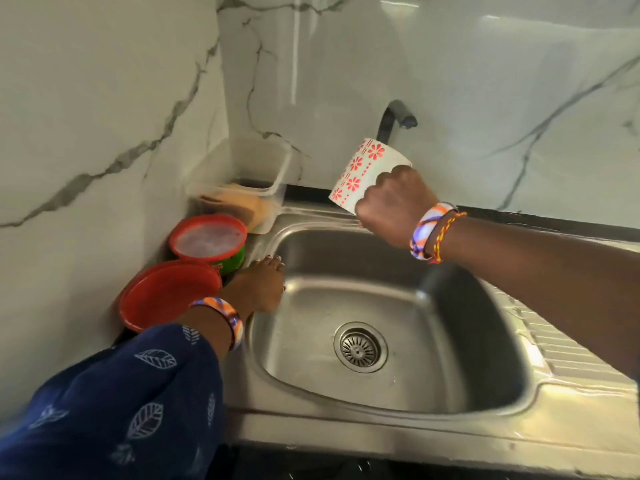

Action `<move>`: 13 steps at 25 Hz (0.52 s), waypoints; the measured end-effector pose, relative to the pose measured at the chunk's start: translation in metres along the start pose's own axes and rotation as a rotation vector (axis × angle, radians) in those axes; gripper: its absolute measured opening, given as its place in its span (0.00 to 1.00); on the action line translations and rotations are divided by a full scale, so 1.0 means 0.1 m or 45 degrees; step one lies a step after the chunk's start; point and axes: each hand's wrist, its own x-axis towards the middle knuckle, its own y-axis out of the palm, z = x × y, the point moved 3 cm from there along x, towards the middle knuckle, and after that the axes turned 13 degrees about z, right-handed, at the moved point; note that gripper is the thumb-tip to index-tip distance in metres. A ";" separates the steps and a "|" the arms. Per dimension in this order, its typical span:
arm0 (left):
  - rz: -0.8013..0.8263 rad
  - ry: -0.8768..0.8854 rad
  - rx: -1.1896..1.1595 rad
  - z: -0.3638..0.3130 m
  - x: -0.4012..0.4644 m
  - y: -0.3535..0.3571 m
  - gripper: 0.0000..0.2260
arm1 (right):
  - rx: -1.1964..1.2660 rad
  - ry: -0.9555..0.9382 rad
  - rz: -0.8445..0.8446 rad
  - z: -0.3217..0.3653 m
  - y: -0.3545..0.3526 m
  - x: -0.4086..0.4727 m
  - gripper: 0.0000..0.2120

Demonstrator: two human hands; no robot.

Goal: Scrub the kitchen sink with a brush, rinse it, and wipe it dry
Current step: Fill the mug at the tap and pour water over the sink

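Stainless steel forms the sink, whose round drain strainer sits in the middle of the basin floor. Above the sink's back rim, the right hand is curled round a white mug patterned with red flowers, tipped on its side just below the dark tap. The left hand rests with straight fingers on the sink's left rim. Just left of the sink stand a red bowl, a red-lidded green tub and a clear container. No brush, writing or label is legible.
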 end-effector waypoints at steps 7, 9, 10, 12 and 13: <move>0.031 0.232 -0.048 -0.25 0.17 -0.23 0.23 | 0.214 0.011 0.188 -0.07 0.48 -0.29 0.20; 0.013 0.252 -0.066 -0.29 0.26 -0.34 0.22 | 0.364 0.118 0.176 -0.12 0.57 -0.33 0.18; -0.011 0.257 -0.071 -0.30 0.29 -0.41 0.21 | 0.517 0.217 0.201 -0.17 0.65 -0.36 0.18; -0.071 0.257 -0.134 -0.34 0.33 -0.61 0.19 | 0.861 0.424 0.346 -0.26 0.82 -0.38 0.20; -0.090 0.250 -0.194 -0.35 0.34 -0.73 0.19 | 1.018 0.514 0.396 -0.31 0.91 -0.38 0.20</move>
